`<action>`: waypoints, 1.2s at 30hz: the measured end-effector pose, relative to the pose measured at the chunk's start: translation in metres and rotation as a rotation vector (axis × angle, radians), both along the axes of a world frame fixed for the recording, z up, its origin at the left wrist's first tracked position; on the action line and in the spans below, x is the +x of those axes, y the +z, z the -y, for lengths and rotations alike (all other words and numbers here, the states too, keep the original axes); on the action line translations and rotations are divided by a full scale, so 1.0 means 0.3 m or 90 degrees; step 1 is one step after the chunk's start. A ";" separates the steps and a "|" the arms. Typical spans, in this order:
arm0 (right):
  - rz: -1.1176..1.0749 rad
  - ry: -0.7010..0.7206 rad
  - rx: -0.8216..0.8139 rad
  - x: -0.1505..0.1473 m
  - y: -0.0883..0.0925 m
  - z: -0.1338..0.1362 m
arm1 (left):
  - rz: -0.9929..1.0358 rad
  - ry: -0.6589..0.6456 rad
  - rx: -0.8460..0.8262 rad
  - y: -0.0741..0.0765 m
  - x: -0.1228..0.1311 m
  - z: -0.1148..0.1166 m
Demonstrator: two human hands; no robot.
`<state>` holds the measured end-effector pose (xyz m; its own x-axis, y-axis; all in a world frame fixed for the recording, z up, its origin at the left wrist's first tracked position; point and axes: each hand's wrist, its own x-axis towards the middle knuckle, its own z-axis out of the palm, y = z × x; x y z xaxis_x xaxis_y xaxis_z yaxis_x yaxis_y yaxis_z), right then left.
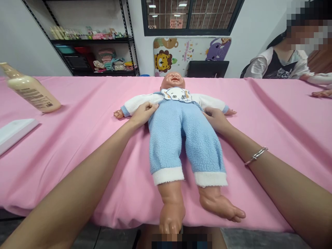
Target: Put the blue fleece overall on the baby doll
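Observation:
A baby doll lies on its back, head at the far side and bare feet at the near edge. It wears light-blue fleece pants with white cuffs and a white top with an animal face on the front. My left hand is closed at the waist of the pants on the left side, its fingers pinching the cloth edge. On the opposite side, my right hand grips the waist of the pants, with its fingertips partly hidden against the fabric.
A pink-covered table bears the doll. To the left are a leaning cream pump bottle and a white flat box. Another person sits across at the far right. Shelves and a dark monitor stand beyond.

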<state>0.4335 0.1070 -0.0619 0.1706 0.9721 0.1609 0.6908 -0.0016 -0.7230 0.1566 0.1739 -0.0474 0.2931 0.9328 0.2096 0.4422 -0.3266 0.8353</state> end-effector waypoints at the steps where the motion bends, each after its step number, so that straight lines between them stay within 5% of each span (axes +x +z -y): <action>1: 0.001 0.000 0.000 0.000 0.000 -0.001 | 0.000 0.001 0.001 0.000 0.000 0.000; 36: -0.005 -0.003 0.011 -0.010 0.005 0.006 | 0.009 -0.012 0.001 -0.009 -0.001 -0.005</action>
<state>0.4305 0.1052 -0.0603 0.1759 0.9685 0.1765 0.6857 0.0082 -0.7279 0.1564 0.1755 -0.0502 0.3072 0.9268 0.2159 0.4244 -0.3365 0.8406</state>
